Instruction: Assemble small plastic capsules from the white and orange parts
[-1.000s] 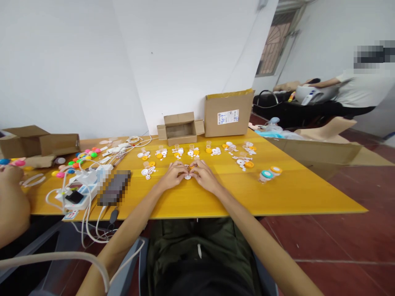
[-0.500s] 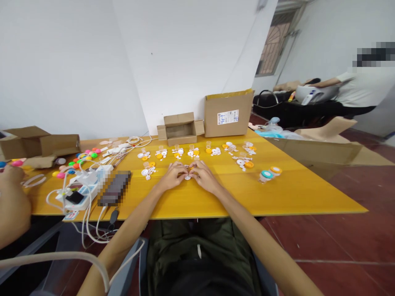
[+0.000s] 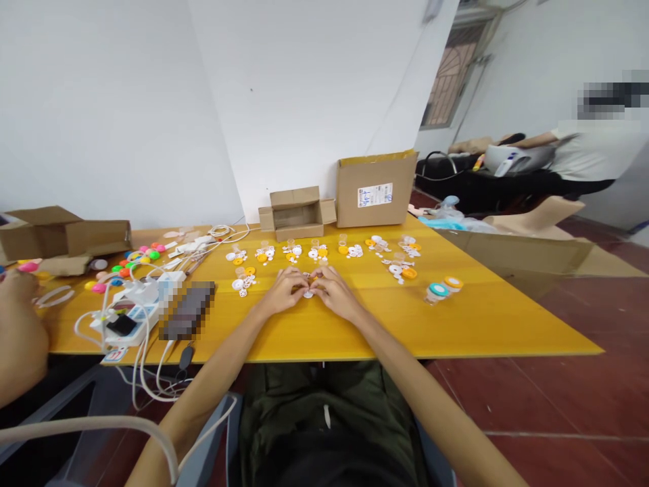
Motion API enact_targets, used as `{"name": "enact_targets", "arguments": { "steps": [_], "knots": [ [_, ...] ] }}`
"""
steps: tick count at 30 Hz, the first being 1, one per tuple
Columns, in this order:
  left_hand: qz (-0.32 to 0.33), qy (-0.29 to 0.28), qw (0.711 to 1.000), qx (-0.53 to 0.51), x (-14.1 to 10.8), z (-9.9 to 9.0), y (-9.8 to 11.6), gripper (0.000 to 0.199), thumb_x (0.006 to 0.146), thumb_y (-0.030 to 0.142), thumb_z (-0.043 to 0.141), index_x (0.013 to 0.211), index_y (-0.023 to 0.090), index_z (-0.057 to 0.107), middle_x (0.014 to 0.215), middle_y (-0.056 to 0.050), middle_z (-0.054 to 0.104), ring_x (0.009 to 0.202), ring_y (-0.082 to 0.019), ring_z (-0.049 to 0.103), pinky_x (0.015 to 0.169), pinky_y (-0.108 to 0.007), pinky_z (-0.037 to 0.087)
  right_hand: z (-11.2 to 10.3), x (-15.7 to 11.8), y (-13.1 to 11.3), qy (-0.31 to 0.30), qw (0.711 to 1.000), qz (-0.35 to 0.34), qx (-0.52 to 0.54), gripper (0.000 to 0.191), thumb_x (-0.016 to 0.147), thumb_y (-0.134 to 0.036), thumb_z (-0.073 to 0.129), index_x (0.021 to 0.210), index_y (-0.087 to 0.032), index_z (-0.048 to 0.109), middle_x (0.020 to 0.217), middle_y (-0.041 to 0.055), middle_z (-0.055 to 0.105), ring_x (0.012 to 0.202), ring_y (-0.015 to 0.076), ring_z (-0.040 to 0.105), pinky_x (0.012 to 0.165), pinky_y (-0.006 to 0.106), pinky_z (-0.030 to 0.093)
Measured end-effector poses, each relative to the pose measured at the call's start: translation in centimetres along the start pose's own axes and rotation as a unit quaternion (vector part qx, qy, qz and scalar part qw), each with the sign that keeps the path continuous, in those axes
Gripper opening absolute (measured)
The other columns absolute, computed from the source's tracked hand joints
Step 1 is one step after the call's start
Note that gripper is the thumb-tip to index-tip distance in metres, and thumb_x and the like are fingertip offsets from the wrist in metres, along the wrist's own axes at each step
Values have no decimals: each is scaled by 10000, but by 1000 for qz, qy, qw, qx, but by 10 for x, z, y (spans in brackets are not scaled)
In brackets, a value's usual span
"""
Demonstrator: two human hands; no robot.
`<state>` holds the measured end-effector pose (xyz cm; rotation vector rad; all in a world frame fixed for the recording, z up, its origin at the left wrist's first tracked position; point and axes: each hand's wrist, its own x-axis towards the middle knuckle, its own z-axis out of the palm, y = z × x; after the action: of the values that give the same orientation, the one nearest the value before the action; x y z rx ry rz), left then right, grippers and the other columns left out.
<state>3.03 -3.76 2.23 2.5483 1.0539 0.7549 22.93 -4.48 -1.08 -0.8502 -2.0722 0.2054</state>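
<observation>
My left hand (image 3: pixel 286 289) and my right hand (image 3: pixel 332 291) meet over the middle of the yellow table (image 3: pixel 304 335). Both are closed, fingertips pinching a small white plastic part (image 3: pixel 308 294) between them; its exact kind is mostly hidden by the fingers. Beyond the hands lies a row of small piles, each with white discs, a yellow ring such as the orange-yellow ring (image 3: pixel 343 250), and a clear cup (image 3: pixel 343 239). Another pile with white discs (image 3: pixel 238 284) is left of my left hand. To the right stand a teal-topped jar (image 3: pixel 437 291) and a yellow-topped jar (image 3: pixel 453 283).
An open small carton (image 3: pixel 297 220) and a larger closed box (image 3: pixel 376 189) stand against the wall. On the left are a power strip (image 3: pixel 147 314) with cables, a phone (image 3: pixel 187 310), colourful balls (image 3: pixel 124 272) and another person's arm (image 3: pixel 20 335). A person sits at far right.
Both hands stay nearly in place, still pinching the small white part. The view has shifted slightly. The other person's arm at left has moved a little.
</observation>
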Motion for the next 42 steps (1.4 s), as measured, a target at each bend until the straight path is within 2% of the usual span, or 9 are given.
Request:
{"name": "enact_targets", "arguments": {
  "steps": [7,42],
  "knots": [
    [-1,6,1000,6,0,-1,0,170,925,219,584,851,238,736,1054,-47,745,1095,-246,579,1016,-446,401,1,1,-1,-1,1000,-5,0,208,889,-70,642,803,-247,709,1024,57,623,1001,227,588,887,400,503],
    [10,-1,1000,2,1,-1,0,172,920,185,590,836,234,731,1062,-45,740,1099,-242,590,1021,-442,399,-4,1,-4,-27,1000,10,11,193,874,-71,653,795,-239,706,1030,55,629,1018,227,591,902,400,505]
  ]
}}
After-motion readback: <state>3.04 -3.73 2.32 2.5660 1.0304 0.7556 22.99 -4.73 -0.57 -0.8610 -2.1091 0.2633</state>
